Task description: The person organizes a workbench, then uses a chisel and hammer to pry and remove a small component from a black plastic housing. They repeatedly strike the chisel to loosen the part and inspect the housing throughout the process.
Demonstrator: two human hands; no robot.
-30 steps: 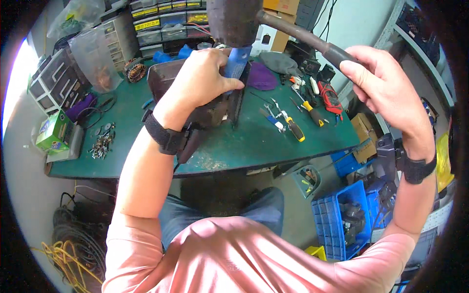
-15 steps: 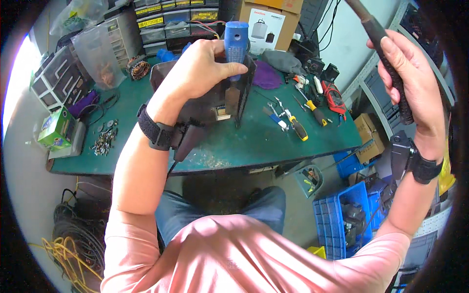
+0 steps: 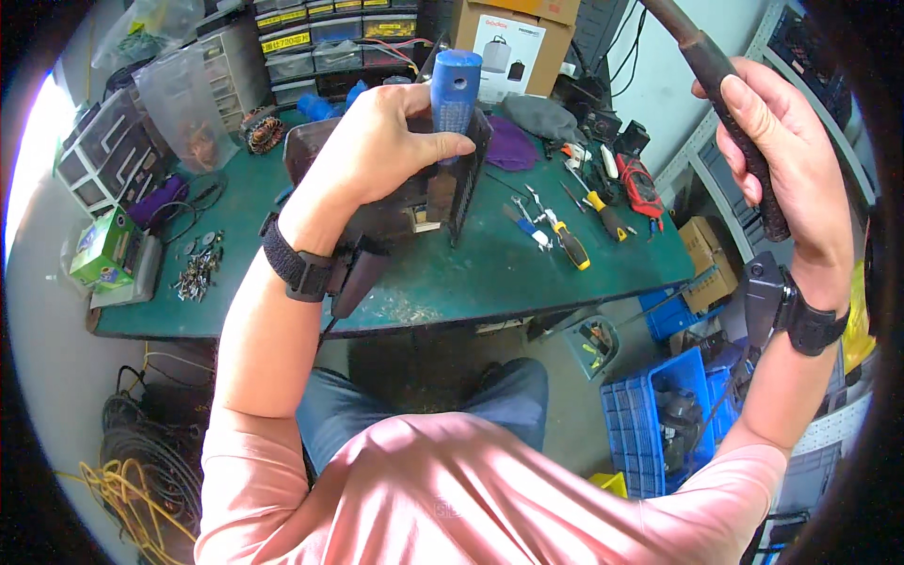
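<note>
My left hand (image 3: 386,146) is closed around the blue handle (image 3: 456,94) of an upright tool, its thumb across the front. The tool's dark metal lower part (image 3: 441,188) reaches down into a dark, open box-like housing (image 3: 381,217) on the green workbench. My right hand (image 3: 782,141) grips a hammer by its black handle (image 3: 708,66), raised at the upper right; the hammer's head is outside the picture.
Parts drawers (image 3: 311,42) and a cardboard box (image 3: 513,52) line the back. Screws (image 3: 198,273) lie left; screwdrivers (image 3: 570,245) and a red-and-black instrument (image 3: 638,184) lie right. A blue crate (image 3: 631,424) stands below the bench at right.
One second ago the hammer's head was over the blue handle; it has since gone up and out of view as my right hand rose rightward. My left hand has shifted slightly up.
</note>
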